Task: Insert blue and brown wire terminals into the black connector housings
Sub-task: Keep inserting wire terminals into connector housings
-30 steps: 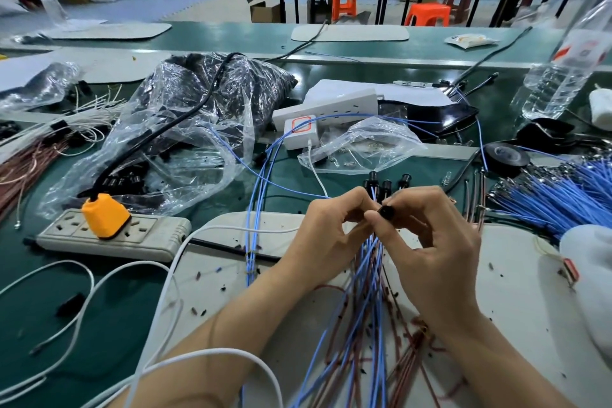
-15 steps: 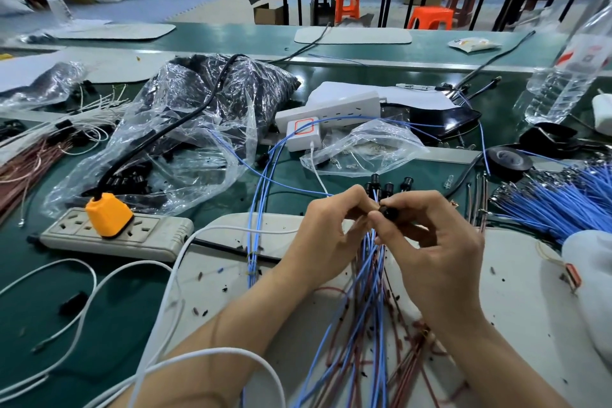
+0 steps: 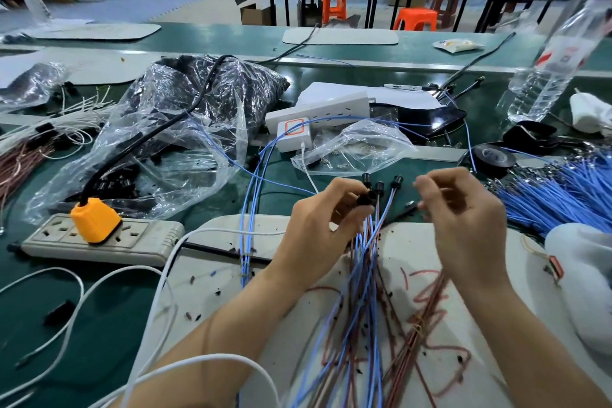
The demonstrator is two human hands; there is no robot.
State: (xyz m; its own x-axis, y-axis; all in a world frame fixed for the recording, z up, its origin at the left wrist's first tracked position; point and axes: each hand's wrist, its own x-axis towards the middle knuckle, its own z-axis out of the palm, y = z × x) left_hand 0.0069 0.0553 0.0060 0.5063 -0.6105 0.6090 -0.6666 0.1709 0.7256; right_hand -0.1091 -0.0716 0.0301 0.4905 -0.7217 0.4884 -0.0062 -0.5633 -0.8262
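The left hand point(image 3: 318, 228) grips a bunch of blue and brown wires point(image 3: 361, 291) just under their black connector housings point(image 3: 396, 181), over the white mat point(image 3: 414, 242) by the tabletop's near edge. The right hand point(image 3: 463, 219), just beside, has loosely bent fingers and holds nothing

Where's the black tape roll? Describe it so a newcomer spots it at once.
Start at the clear water bottle at the right of the green bench. Nearer the person, left of the loose blue wire pile and beyond the right hand, lies the black tape roll. It is the only flat black ring with a hole there.
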